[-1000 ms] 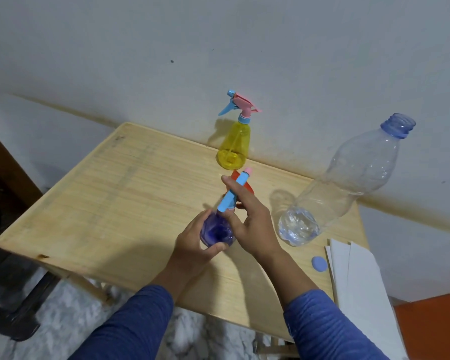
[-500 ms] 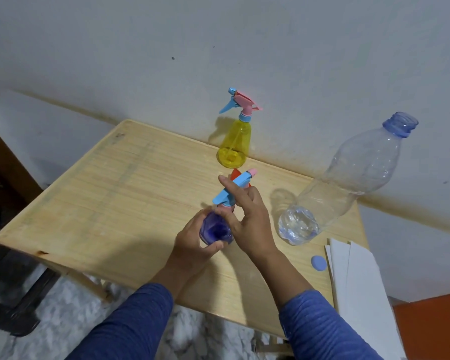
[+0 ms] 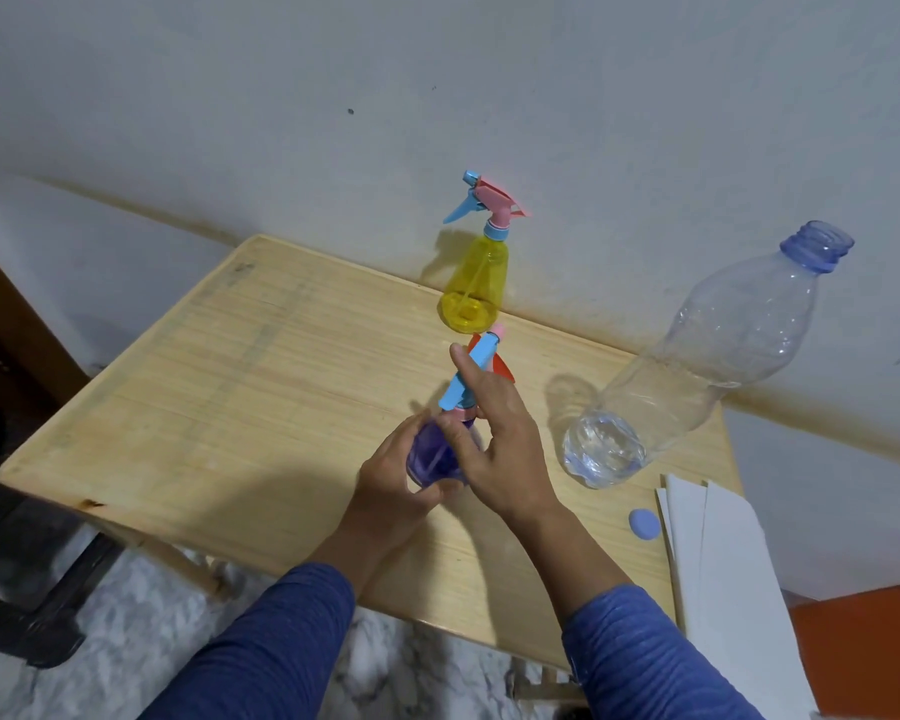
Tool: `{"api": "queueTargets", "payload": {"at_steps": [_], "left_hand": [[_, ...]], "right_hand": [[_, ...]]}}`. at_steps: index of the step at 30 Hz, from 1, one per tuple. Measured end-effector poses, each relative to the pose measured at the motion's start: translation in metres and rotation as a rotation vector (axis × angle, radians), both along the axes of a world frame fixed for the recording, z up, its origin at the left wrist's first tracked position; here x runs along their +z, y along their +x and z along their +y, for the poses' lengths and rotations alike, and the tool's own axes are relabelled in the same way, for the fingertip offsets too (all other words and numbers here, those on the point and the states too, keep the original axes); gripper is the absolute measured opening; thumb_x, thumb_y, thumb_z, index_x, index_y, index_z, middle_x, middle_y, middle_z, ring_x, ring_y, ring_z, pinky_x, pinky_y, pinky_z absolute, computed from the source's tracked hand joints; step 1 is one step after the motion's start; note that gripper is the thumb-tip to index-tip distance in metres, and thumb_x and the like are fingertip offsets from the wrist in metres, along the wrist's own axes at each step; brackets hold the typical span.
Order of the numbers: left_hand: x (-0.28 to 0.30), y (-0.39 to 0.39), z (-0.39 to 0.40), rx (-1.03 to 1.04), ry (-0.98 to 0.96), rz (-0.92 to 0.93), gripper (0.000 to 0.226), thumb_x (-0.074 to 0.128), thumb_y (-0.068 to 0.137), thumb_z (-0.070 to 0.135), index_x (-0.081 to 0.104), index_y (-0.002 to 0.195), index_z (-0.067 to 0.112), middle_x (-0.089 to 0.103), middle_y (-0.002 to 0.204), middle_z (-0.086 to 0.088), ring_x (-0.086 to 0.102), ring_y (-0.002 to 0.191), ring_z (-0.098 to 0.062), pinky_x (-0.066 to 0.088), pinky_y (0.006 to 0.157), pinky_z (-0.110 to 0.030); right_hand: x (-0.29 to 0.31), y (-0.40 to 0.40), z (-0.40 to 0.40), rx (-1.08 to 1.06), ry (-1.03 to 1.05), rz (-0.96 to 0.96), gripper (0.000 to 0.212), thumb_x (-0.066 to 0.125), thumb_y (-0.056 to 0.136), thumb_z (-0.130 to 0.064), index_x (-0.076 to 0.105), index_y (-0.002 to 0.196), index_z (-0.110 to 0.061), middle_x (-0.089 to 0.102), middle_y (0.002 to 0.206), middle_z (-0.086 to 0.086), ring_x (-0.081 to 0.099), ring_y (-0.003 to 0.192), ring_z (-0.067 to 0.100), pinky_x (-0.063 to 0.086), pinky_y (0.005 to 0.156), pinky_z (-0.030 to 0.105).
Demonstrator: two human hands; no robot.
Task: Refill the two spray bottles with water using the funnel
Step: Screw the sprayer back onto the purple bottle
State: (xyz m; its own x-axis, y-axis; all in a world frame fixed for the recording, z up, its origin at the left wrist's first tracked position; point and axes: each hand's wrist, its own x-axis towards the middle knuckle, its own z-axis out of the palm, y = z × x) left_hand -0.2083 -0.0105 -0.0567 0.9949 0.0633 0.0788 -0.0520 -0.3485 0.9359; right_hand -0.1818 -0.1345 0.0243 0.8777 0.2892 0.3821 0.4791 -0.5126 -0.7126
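Left hand [image 3: 396, 475] wraps the purple spray bottle [image 3: 435, 454] round its rounded translucent body, thumb across the front, bottle held just above the table [image 3: 219, 387] near its middle-front. Right hand [image 3: 500, 444] pinches the bottle's neck w/ thumb and lower fingers, index finger stretched straight up along the blue trigger head [image 3: 471, 371], which has a pink nozzle tip. Both wrists angle in from the bottom, blue ribbed sleeves pushed back on the forearms.

Just behind the trigger head, a red funnel [image 3: 502, 367] peeks out, mostly hidden. Further back, by the wall, yellow spray bottle [image 3: 473, 293]: cone-shaped clear plastic, pink/blue sprayer, upright. To the right a big clear water bottle [image 3: 707, 366], uncapped, ribbed blue neck, a little water at the bottom. Its blue cap [image 3: 644, 523] lies flat near the table's right edge, beside white sheets [image 3: 718, 579]. Table is pale wood, fine straight grain.
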Motion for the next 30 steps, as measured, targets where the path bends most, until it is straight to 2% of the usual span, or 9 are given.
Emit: {"api": "queueTargets", "payload": {"at_steps": [3, 6, 8, 12, 17, 21, 23, 27, 30], "left_hand": [[0.0, -0.001, 0.0, 0.013, -0.004, 0.003, 0.075, 0.075, 0.066, 0.033, 0.044, 0.134, 0.032, 0.054, 0.124, 0.021, 0.052, 0.11, 0.005, 0.039, 0.087, -0.004], [-0.001, -0.001, 0.0, 0.016, -0.005, -0.014, 0.074, 0.076, 0.065, 0.031, 0.045, 0.132, 0.033, 0.055, 0.125, 0.02, 0.053, 0.111, 0.003, 0.044, 0.091, -0.013], [0.0, -0.001, 0.0, 0.016, 0.001, -0.02, 0.073, 0.076, 0.065, 0.032, 0.045, 0.131, 0.035, 0.055, 0.124, 0.02, 0.054, 0.11, 0.002, 0.047, 0.091, -0.017], [0.001, -0.002, -0.001, 0.038, 0.001, -0.022, 0.074, 0.076, 0.065, 0.035, 0.045, 0.132, 0.033, 0.054, 0.123, 0.022, 0.052, 0.108, 0.008, 0.042, 0.087, -0.006], [-0.003, -0.001, -0.001, 0.029, 0.01, -0.021, 0.076, 0.075, 0.065, 0.028, 0.044, 0.135, 0.031, 0.053, 0.127, 0.02, 0.052, 0.112, 0.003, 0.042, 0.089, -0.006], [-0.002, -0.001, -0.001, 0.032, 0.008, -0.015, 0.076, 0.075, 0.065, 0.032, 0.044, 0.134, 0.03, 0.054, 0.126, 0.019, 0.054, 0.111, 0.001, 0.041, 0.089, -0.006], [-0.001, -0.002, -0.002, 0.038, 0.013, -0.018, 0.076, 0.077, 0.066, 0.029, 0.044, 0.135, 0.029, 0.054, 0.126, 0.018, 0.053, 0.111, 0.002, 0.039, 0.088, -0.003], [-0.001, -0.002, -0.002, 0.035, 0.005, -0.035, 0.076, 0.075, 0.063, 0.03, 0.044, 0.133, 0.032, 0.052, 0.126, 0.021, 0.051, 0.111, 0.006, 0.038, 0.089, -0.003], [-0.001, -0.001, -0.002, 0.034, 0.012, -0.022, 0.077, 0.074, 0.063, 0.031, 0.045, 0.134, 0.029, 0.052, 0.127, 0.019, 0.052, 0.111, 0.004, 0.038, 0.089, -0.003]], "right_hand": [[0.001, -0.002, 0.0, -0.002, -0.017, -0.007, 0.059, 0.056, 0.09, -0.01, 0.037, 0.137, -0.042, 0.059, 0.12, -0.004, 0.052, 0.102, 0.002, 0.043, 0.088, 0.015], [0.003, 0.003, 0.003, -0.049, -0.013, 0.031, 0.055, 0.065, 0.086, -0.015, 0.047, 0.133, -0.037, 0.057, 0.113, 0.001, 0.05, 0.1, 0.004, 0.04, 0.084, 0.008], [0.006, 0.004, 0.002, -0.012, -0.006, 0.055, 0.06, 0.066, 0.085, -0.017, 0.041, 0.136, -0.039, 0.055, 0.117, -0.009, 0.05, 0.103, 0.002, 0.038, 0.086, 0.006], [0.009, 0.001, -0.005, 0.097, 0.006, 0.149, 0.063, 0.049, 0.095, -0.008, 0.026, 0.137, -0.049, 0.041, 0.139, -0.023, 0.044, 0.122, -0.006, 0.037, 0.094, 0.005], [0.005, 0.004, -0.003, 0.033, 0.008, 0.092, 0.058, 0.063, 0.087, -0.007, 0.044, 0.133, -0.038, 0.047, 0.124, -0.034, 0.047, 0.121, -0.002, 0.032, 0.102, 0.009], [0.007, 0.002, -0.008, 0.054, -0.019, 0.102, 0.061, 0.06, 0.09, -0.012, 0.036, 0.137, -0.042, 0.041, 0.123, -0.04, 0.049, 0.112, -0.01, 0.041, 0.092, 0.008], [0.006, 0.001, -0.009, 0.058, -0.017, 0.092, 0.057, 0.055, 0.093, -0.009, 0.037, 0.135, -0.043, 0.044, 0.124, -0.036, 0.049, 0.108, -0.013, 0.038, 0.091, 0.004], [0.002, 0.004, -0.001, -0.023, -0.018, 0.057, 0.053, 0.062, 0.087, -0.009, 0.05, 0.13, -0.037, 0.058, 0.117, 0.001, 0.051, 0.106, 0.002, 0.033, 0.088, 0.0], [0.001, 0.004, -0.004, -0.005, -0.023, 0.049, 0.055, 0.06, 0.091, -0.016, 0.04, 0.138, -0.037, 0.057, 0.119, -0.011, 0.052, 0.108, 0.003, 0.033, 0.093, 0.002]]}}
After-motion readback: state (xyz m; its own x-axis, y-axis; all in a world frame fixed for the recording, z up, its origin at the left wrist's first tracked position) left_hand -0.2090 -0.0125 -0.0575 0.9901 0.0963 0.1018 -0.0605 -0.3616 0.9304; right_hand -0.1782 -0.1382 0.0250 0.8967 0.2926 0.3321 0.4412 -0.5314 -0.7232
